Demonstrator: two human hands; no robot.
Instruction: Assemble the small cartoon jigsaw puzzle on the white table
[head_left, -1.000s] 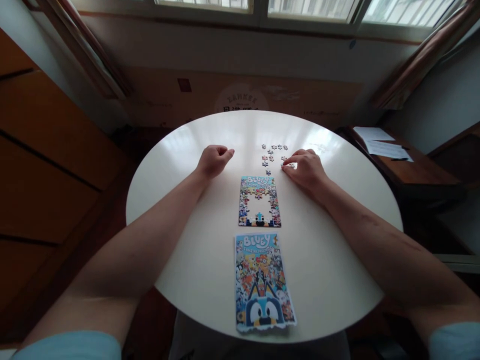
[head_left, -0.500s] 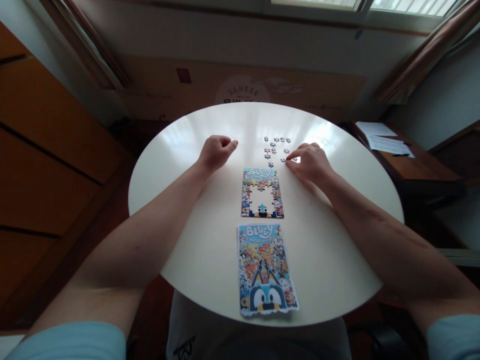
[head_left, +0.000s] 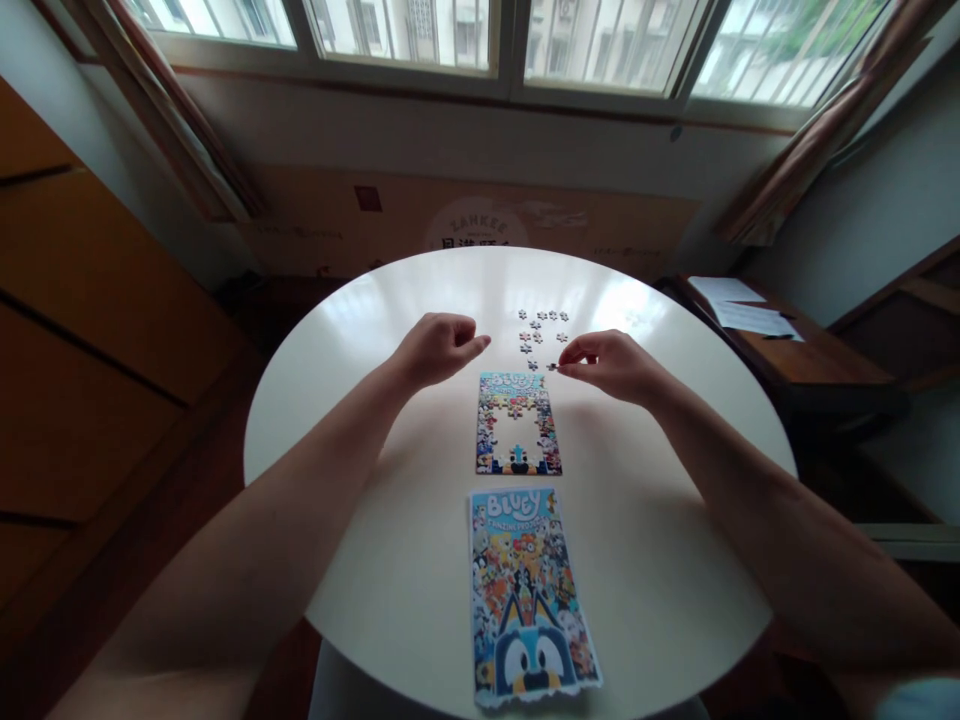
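Currently, counter: I see a pale, rounded top [head_left: 622, 520], its far side glossed by the windows [head_left: 405, 35].
Room: curtains [head_left: 825, 140] at both sides, wooden panels [head_left: 75, 330] left, papers [head_left: 750, 315] right.
Puzzle [head_left: 514, 395]: mid-counter, centre unfilled; title edge points away from my camera, long axis near-to-far.
Printed sheet [head_left: 529, 590]: just nearer, same way round.
Right hand [head_left: 615, 365]: fingers pinching a puzzle piece [head_left: 552, 367] by the puzzle's far right corner; I cannot read the piece's axis.
Left hand [head_left: 439, 350]: fingers curled in.
Loose pieces [head_left: 538, 338]: beyond the puzzle.
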